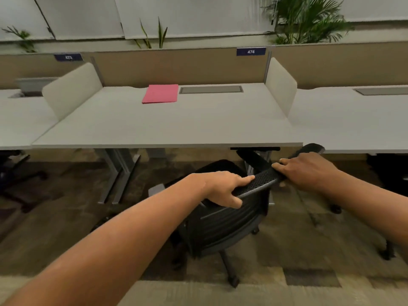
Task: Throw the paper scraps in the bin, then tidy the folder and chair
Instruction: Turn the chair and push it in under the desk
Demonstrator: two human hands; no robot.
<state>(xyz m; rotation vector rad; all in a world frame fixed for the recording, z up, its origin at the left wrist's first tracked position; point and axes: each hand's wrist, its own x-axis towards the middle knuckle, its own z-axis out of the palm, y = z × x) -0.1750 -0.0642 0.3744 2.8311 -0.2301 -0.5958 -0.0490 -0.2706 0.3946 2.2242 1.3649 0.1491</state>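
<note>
A long white desk fills the middle of the view, with a tan partition along its far edge and pale curved side screens at either end. A blue tag reading 474 sits on top of the partition, and leafy plants rise behind it. Patterned carpet in brown and beige covers the floor below. In front of the desk, toward its right half, stands a black office chair on castors, its mesh back turned toward the camera and its seat partly under the desk edge; one armrest pokes up just beside the desk's near right corner. On the far part of the desk lies a pink folder, flat and closed, just left of a grey cable hatch set into the top. The left hand is closed over the top rim of the chair back, fingers on the mesh and thumb underneath. The right hand grips the same rim further right, fingers curled over the top edge. No paper scraps or bin can be made out.
</note>
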